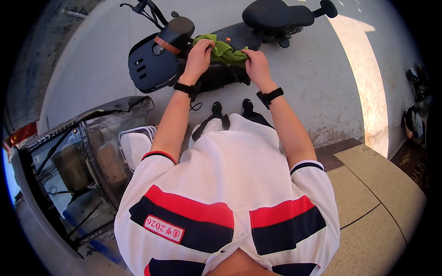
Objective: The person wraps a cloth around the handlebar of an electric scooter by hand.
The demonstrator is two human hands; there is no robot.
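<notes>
A crumpled green cloth (224, 51) stretches between my two hands, over the low middle part of a dark electric scooter (230, 34). My left hand (199, 57) is closed on the cloth's left end, beside the scooter's basket. The cloth's right end is pinched in my right hand (258, 66). Both hands are above the scooter, with black bands on the wrists. A small orange spot shows on the scooter just behind the cloth.
The scooter's dark basket (154, 63) and handlebar stand at the left, its black seat (266, 14) at the right. A framed vehicle with clear panels (69, 170) is at lower left. Yellowish paving (368, 184) lies at lower right, with dark objects beyond.
</notes>
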